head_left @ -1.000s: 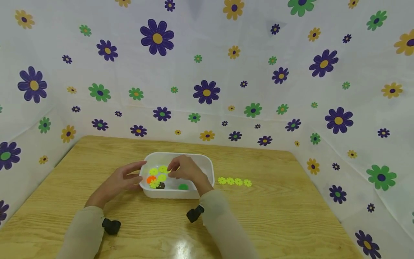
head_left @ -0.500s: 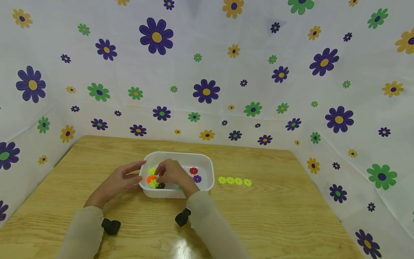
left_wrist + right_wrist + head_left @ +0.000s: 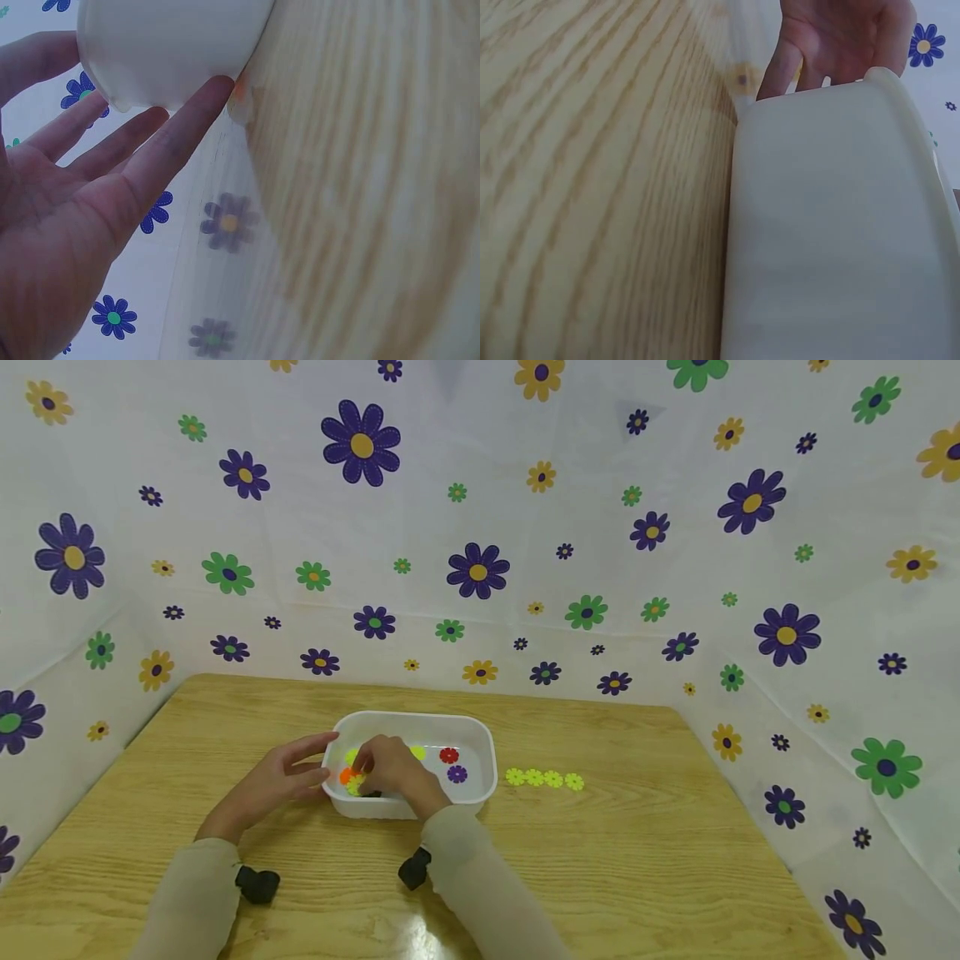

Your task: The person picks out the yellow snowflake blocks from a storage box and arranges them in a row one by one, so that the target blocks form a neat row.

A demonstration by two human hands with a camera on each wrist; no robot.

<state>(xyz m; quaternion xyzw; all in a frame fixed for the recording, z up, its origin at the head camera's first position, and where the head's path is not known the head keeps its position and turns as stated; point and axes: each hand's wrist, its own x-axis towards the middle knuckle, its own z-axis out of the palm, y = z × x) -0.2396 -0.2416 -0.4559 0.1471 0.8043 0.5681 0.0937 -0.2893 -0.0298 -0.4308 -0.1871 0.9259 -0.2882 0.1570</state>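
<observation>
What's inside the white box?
Inside the white box are a red flower, a purple flower, an orange piece, some yellow flowers and a bit of something dark. The right hand covers part of the box, so what's under it can't be seen.

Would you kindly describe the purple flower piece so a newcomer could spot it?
On the wooden table sits a white tray. Inside, toward the right end, lies the purple piece, its color distinguishing it from the red piece just beyond.

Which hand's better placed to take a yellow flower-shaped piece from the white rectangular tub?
Likely the right hand: it's inside the tub, beside yellow pieces; the left hand touches the tub's outside.
</observation>
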